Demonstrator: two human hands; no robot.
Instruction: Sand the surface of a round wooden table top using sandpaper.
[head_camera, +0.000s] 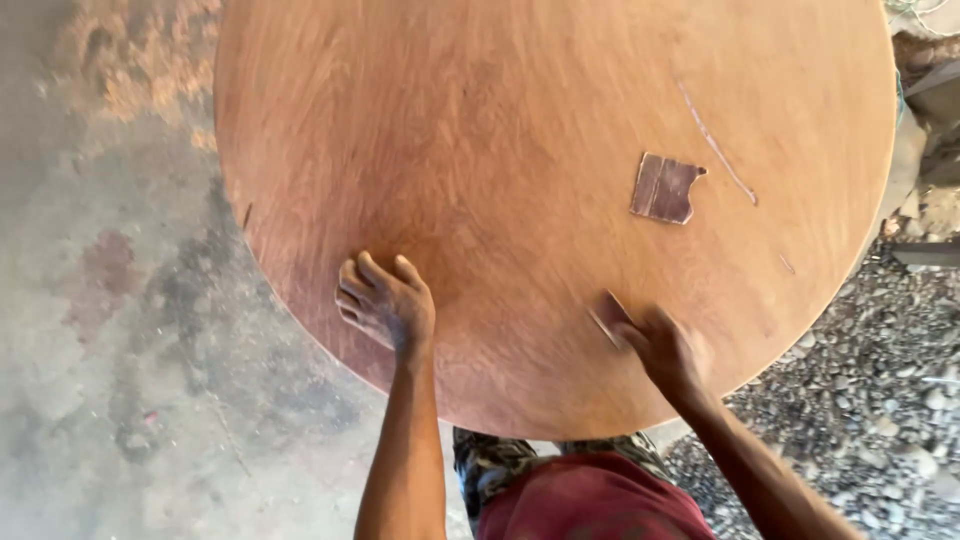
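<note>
Reddish-brown wood, round and smooth, is forming the bench (520, 130) top. Resting on its near edge is the left hand (385, 300), fingers curled and holding nothing. At the near right edge, the right hand (665, 345) is gripping a blurred small scrap of brown sandpaper (608, 318). Farther in is lying a dark torn sandpaper piece (665, 188).

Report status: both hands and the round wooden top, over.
Left hand flat on the round wooden tabletop, empty. Right hand pressing a sandpaper piece to the wood, blurred. Spare sandpaper scrap lying loose ahead.
</note>
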